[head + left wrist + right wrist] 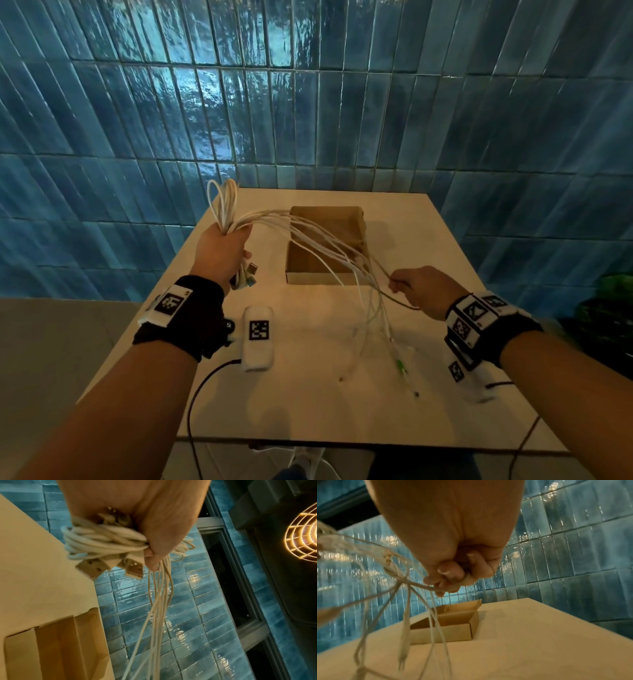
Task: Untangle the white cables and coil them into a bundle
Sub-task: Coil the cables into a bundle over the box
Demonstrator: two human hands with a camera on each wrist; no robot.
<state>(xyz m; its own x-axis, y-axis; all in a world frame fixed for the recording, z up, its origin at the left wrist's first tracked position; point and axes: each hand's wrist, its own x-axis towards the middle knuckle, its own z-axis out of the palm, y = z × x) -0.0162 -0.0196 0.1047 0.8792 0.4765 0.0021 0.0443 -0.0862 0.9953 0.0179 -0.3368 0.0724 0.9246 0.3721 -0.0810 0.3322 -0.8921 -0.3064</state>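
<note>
- Table (411, 394): pale top, set against a blue tiled wall (308, 102).
- Cardboard box (308, 267): open, standing on the table.
- White cables (308, 233): held above the table and box, strung between both hands, ends dangling.
- Left hand (222, 253): clenched round looped cables and USB plugs (133, 568).
- Right hand (424, 287): pinching one strand.
</note>
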